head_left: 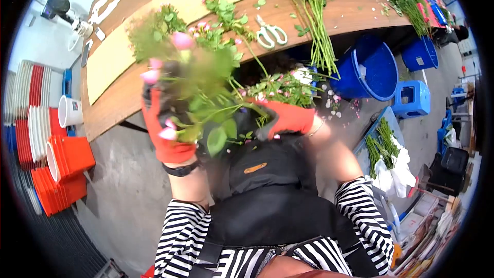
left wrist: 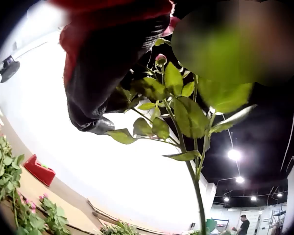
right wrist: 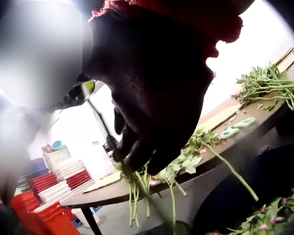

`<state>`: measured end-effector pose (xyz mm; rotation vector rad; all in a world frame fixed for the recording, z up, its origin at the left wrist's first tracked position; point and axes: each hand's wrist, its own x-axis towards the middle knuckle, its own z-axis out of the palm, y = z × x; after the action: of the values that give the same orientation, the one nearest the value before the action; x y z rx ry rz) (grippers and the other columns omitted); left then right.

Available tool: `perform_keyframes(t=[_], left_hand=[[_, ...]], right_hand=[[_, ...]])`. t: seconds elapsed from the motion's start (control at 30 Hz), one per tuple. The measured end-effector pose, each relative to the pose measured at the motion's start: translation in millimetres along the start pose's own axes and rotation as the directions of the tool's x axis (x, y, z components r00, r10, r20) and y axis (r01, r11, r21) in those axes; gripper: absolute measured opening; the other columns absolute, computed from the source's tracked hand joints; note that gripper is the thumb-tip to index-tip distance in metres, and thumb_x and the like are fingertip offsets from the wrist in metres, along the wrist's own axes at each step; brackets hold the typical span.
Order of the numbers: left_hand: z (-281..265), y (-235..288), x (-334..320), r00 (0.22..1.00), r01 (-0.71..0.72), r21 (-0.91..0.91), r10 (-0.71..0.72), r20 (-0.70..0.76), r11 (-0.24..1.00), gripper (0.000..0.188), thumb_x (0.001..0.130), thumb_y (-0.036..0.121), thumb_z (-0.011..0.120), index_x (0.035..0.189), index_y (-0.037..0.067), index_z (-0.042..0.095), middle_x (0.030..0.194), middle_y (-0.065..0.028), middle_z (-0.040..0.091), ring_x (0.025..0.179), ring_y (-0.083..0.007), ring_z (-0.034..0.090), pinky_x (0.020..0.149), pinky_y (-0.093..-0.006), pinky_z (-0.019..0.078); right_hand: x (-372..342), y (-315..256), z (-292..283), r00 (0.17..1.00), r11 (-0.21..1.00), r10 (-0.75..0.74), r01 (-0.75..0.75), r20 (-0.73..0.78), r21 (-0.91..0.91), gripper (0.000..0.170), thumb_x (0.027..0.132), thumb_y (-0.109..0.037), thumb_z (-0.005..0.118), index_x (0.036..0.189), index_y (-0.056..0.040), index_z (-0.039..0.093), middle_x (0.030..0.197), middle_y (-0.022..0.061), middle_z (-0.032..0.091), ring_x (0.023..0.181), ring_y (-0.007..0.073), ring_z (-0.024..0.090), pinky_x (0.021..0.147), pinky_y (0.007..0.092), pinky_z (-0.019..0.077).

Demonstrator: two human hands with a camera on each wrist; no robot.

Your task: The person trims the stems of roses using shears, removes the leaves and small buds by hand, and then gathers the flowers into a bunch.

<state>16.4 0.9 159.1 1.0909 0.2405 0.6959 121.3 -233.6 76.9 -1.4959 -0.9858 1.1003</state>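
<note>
Both hands wear red gloves with dark palms. My left hand (head_left: 167, 116) holds a leafy spray of pink roses (head_left: 218, 105) up at its bloom end, leaves spilling past the fingers. In the left wrist view the dark glove (left wrist: 112, 73) overlaps the upper leaves, while the rose stem (left wrist: 198, 196) runs down below. Lower on the spray, my right hand (head_left: 288, 118) pinches a stem, its fingers (right wrist: 130, 152) curled round it in the right wrist view. Pink blooms (head_left: 182, 41) stick out above the left hand; part of the spray is blurred.
On the wooden table (head_left: 355, 15) lie green-handled scissors (head_left: 270, 35), cut roses (head_left: 221, 15) and a long-stemmed bundle (head_left: 314, 15). Blue buckets (head_left: 368, 69) and a blue stool (head_left: 411, 99) stand at right, orange bins (head_left: 64, 157) at left. Trimmed roses (head_left: 280, 90) sit below the table edge.
</note>
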Motion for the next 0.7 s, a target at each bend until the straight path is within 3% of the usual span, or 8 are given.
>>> perform_keyframes(t=[0.03, 0.07, 0.13, 0.23, 0.27, 0.37, 0.6, 0.7], left_hand=[[-7, -1, 14, 0.996, -0.071, -0.064, 0.074, 0.053, 0.995, 0.044, 0.094, 0.028, 0.059, 0.129, 0.002, 0.053, 0.122, -0.0105, 0.06, 0.107, -0.0188, 0.06, 0.089, -0.0326, 0.0486], [-17, -2, 28, 0.991, -0.124, -0.007, 0.124, 0.055, 0.992, 0.041, 0.095, 0.024, 0.058, 0.128, 0.001, 0.054, 0.12, -0.0107, 0.061, 0.105, -0.0191, 0.06, 0.089, -0.0324, 0.0485], [-44, -8, 55, 0.969, -0.248, 0.279, 0.232, 0.089, 0.928, 0.034, 0.095, 0.015, 0.056, 0.125, 0.0, 0.056, 0.116, -0.0111, 0.062, 0.101, -0.0196, 0.06, 0.088, -0.0321, 0.0482], [-68, -4, 92, 0.938, -0.346, 0.506, 0.274, 0.214, 0.79, 0.03, 0.097, 0.011, 0.051, 0.123, -0.002, 0.057, 0.113, -0.0114, 0.063, 0.098, -0.0202, 0.061, 0.087, -0.0305, 0.048], [-69, 0, 100, 0.831, -0.552, 0.717, 0.35, 0.432, 0.426, 0.029, 0.098, 0.011, 0.048, 0.124, -0.002, 0.056, 0.114, -0.0112, 0.063, 0.098, -0.0203, 0.061, 0.086, -0.0296, 0.048], [-43, -10, 101, 0.983, 0.024, 0.211, -0.062, 0.174, 0.977, 0.038, 0.099, 0.017, 0.049, 0.135, 0.004, 0.049, 0.128, -0.0114, 0.058, 0.116, -0.0222, 0.056, 0.1, -0.0335, 0.0429], [-50, -87, 49, 0.896, 0.401, -0.028, -0.386, 0.221, 0.916, 0.04, 0.096, 0.02, 0.055, 0.131, 0.0, 0.053, 0.124, -0.0108, 0.062, 0.111, -0.0226, 0.061, 0.098, -0.0349, 0.0463], [-44, -106, 17, 0.846, 0.514, -0.024, -0.502, 0.178, 0.858, 0.042, 0.091, 0.016, 0.062, 0.128, -0.003, 0.055, 0.117, -0.0125, 0.064, 0.105, -0.0201, 0.063, 0.095, -0.0316, 0.0479]], right_hand=[[1, 3, 11, 0.989, 0.891, 0.114, -0.144, 0.095, 0.431, 0.089, 0.07, -0.01, 0.078, 0.148, -0.0042, 0.035, 0.13, 0.0127, 0.058, 0.116, 0.0179, 0.054, 0.1, 0.031, 0.0421], [-6, 2, 7, 0.997, 0.996, 0.079, -0.079, 0.009, 0.05, 0.077, 0.075, -0.007, 0.075, 0.145, -0.0044, 0.04, 0.127, 0.0107, 0.06, 0.113, 0.0149, 0.054, 0.096, 0.0299, 0.0445], [-13, 8, 7, 0.991, 0.912, 0.112, -0.132, 0.073, 0.388, 0.067, 0.079, -0.003, 0.071, 0.141, -0.0038, 0.045, 0.124, 0.0071, 0.062, 0.109, 0.0123, 0.056, 0.093, 0.0287, 0.0464], [-45, 26, 5, 0.895, 0.908, 0.151, 0.042, -0.419, 0.416, 0.047, 0.082, 0.0, 0.065, 0.129, -0.001, 0.056, 0.104, 0.006, 0.067, 0.092, 0.0106, 0.061, 0.082, 0.0267, 0.0494], [-57, 35, -4, 0.838, 0.92, 0.178, 0.045, -0.516, 0.389, 0.044, 0.083, 0.0, 0.064, 0.126, -0.0005, 0.058, 0.104, 0.0074, 0.067, 0.091, 0.0116, 0.062, 0.081, 0.0271, 0.0501], [-80, 69, -36, 0.712, 0.886, 0.231, 0.127, -0.663, 0.445, 0.036, 0.084, -0.002, 0.062, 0.12, 0.0013, 0.06, 0.102, 0.0103, 0.068, 0.087, 0.0179, 0.065, 0.077, 0.0306, 0.0526], [-55, 92, -191, 0.266, 0.995, -0.085, 0.071, -0.96, -0.068, 0.037, 0.084, -0.009, 0.062, 0.121, -0.005, 0.064, 0.1, 0.0053, 0.069, 0.09, 0.0164, 0.062, 0.08, 0.0282, 0.048], [-34, 66, -207, 0.122, 0.56, -0.555, -0.676, -0.823, -0.478, 0.052, 0.082, -0.028, 0.07, 0.13, -0.0118, 0.057, 0.11, 0.0175, 0.064, 0.104, 0.0361, 0.06, 0.093, 0.0417, 0.0448]])
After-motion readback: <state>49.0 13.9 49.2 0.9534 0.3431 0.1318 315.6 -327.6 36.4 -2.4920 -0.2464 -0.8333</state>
